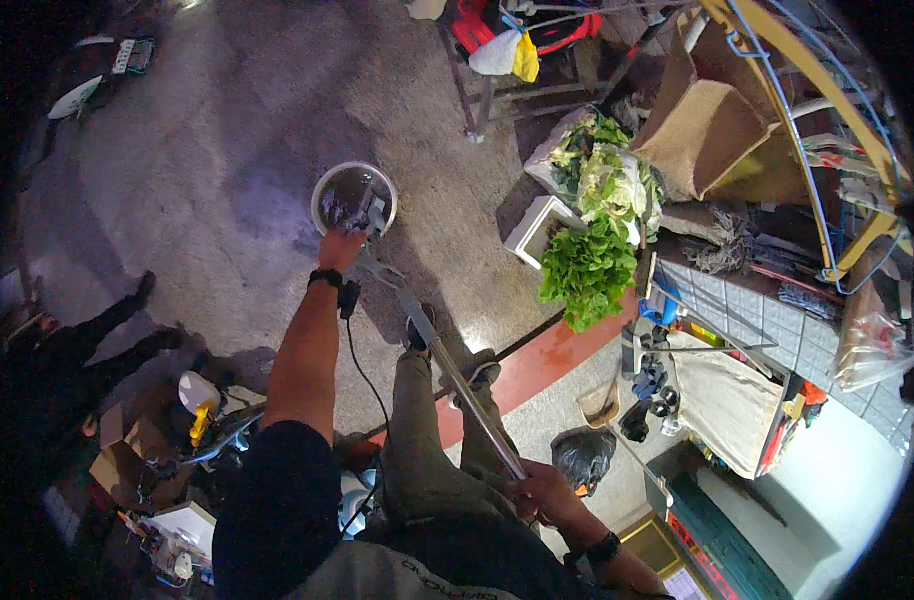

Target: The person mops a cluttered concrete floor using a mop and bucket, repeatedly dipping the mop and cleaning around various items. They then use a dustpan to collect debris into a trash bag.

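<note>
My right hand (548, 491) is closed around the metal pole of a mop (468, 401) that runs diagonally in front of my legs. Down by the bucket, my left hand (342, 249) grips the mop's grey plastic fitting near its head, though the fingertips are partly hidden. The mop head dips inside the mouth of a round, pale-rimmed bucket (391, 187) on the concrete ground. Dark liquid with glints shows in the bucket. A black cable hangs from a small device by my left wrist.
Leafy green vegetables (588, 266) and a white foam box (535, 232) lie right of the bucket. A reddish doorway step (532, 371) crosses by my feet. Beyond it are a dustpan (599, 405) and black plastic bag (583, 456). A parked scooter (235, 435) stands at left.
</note>
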The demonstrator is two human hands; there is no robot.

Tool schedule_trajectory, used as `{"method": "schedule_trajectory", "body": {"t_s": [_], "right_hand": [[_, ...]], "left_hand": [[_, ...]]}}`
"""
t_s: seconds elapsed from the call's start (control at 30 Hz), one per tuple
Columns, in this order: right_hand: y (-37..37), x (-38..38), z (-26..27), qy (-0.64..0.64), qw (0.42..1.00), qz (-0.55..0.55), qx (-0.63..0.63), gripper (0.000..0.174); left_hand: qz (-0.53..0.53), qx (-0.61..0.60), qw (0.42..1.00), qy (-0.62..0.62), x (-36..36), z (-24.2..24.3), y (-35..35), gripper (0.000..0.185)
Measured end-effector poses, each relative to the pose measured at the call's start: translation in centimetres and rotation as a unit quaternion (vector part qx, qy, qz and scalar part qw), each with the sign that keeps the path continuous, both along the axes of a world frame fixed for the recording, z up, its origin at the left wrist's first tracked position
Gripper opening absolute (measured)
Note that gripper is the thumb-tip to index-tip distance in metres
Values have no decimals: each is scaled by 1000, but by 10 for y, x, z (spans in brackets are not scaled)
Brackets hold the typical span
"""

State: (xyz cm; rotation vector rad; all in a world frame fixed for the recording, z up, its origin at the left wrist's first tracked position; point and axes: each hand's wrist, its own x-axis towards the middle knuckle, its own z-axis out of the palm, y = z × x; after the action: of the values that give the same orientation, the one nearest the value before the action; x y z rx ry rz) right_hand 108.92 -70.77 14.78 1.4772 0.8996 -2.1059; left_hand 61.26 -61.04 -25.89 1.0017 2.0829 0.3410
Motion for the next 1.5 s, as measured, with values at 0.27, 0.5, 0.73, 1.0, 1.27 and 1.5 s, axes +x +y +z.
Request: {"method": "schedule_trajectory", "body": {"t_s": [0.27,0.5,0.73,1.0,1.27,1.5], "right_hand": [[42,-55,5,-19,987,-159,29,28],[7,-57,-35,89,980,-12,180,36],[32,-32,60,1,979,-200,-29,61],[33,-28,86,38,979,-198,-7,58],[16,-43,82,89,966,-242,-3,52],[16,-30,82,64,954,-287,-64,55]], "left_hand": [[201,88,975,-28,55,7,-51,22],[144,95,984,41,114,72,-47,44],[37,87,995,-23,8,46,-42,49],[18,127,988,86,20,72,-29,46],[201,280,938,-23,136,109,-57,35],[-2,192,975,114,159,125,-65,42]]}}
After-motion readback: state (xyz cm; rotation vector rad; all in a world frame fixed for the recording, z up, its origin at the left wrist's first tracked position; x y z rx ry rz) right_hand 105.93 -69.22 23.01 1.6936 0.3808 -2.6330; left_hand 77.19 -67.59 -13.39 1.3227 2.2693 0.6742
